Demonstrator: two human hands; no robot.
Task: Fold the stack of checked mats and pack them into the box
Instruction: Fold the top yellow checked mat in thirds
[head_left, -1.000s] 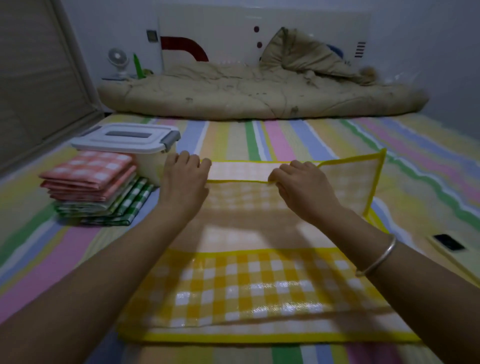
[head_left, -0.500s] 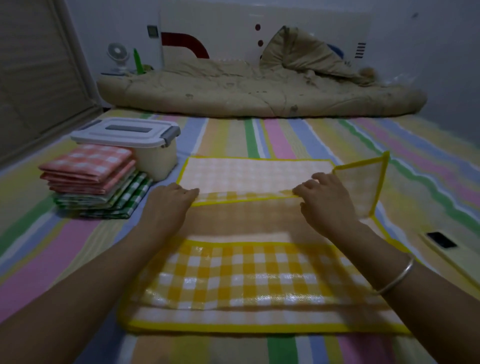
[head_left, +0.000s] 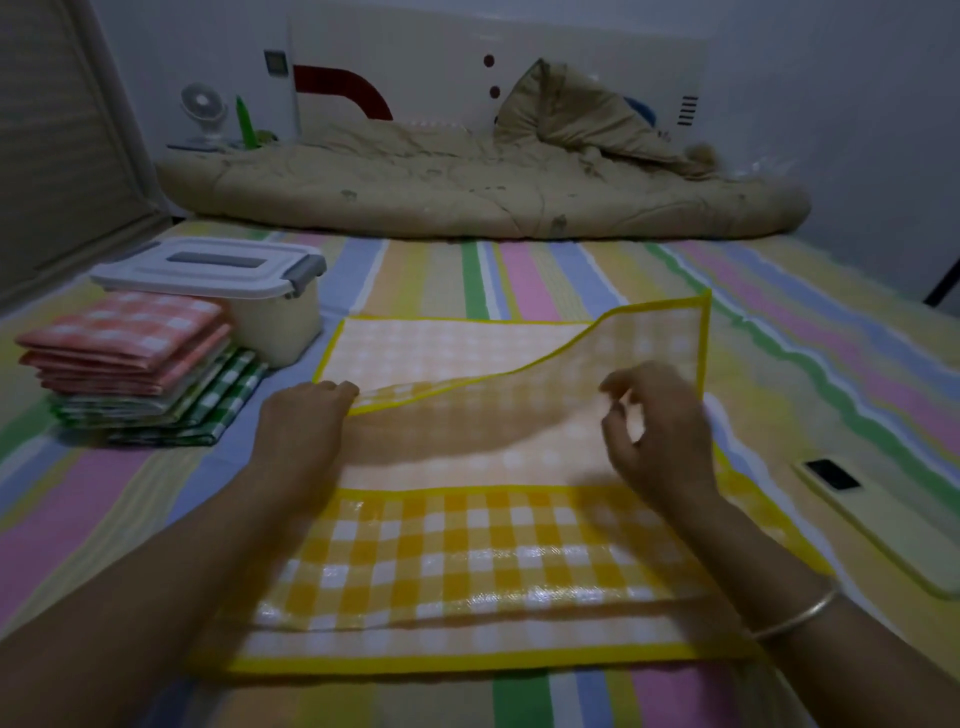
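Our right hand (head_left: 657, 436) is smeared by motion blur at centre right of the frame, so we cannot make out whether its curled fingers touch anything; they look spread and empty. The room is dim, and both our forearms are cut off by the bottom edge. The box (head_left: 244, 291), lid on, sits in the upper left, its lower left side hidden behind the stack of folded mats (head_left: 140, 364), pink checks over green.

Half a second ago both our hands pinched the folded edge of the yellow checked mat (head_left: 467, 561). Now the right hand has let go and pulled back toward us, and the mat's far right corner stands higher, tilted up against the striped floor covering (head_left: 545, 280).

Our left hand (head_left: 306, 426) lies palm down at centre left, fingers together, pressing the yellow-trimmed fold edge flat. The mat spreads across the middle and lower frame. A phone (head_left: 878, 519) lies at the right edge.
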